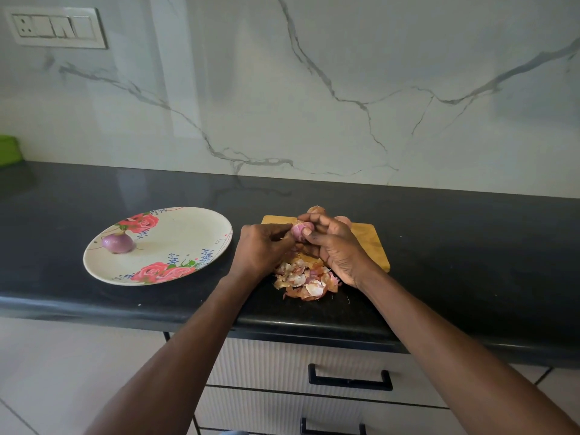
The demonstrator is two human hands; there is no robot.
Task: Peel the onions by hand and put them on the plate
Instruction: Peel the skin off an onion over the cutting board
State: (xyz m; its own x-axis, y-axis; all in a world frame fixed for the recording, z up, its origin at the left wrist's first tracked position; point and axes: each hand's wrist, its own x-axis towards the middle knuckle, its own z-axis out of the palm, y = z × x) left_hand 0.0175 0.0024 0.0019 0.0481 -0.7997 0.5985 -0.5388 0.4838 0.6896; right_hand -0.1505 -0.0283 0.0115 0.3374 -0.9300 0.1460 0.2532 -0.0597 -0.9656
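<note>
The fingers (309, 235) of my right hand (337, 249) curl around a pale pink onion (299, 230) and hold it just above the wooden cutting board (370, 243), while the left hand (262, 246) comes from the left side and pinches at the skin near the onion's lower left part; what exactly it pinches I cannot tell. The onion sits between both hands, and I cannot tell how its long axis lies. I judge that the plate (194, 227) is the goal of the coming move: it lies to the left on the tabletop (470, 246), nearer to the left hand, with one peeled onion (117, 242) already on it. Between the onion and the plate only the left hand stands in the way. A heap of peels (306, 279) lies under the hands, and two unpeeled onions (317, 210) wait behind the right hand.
</note>
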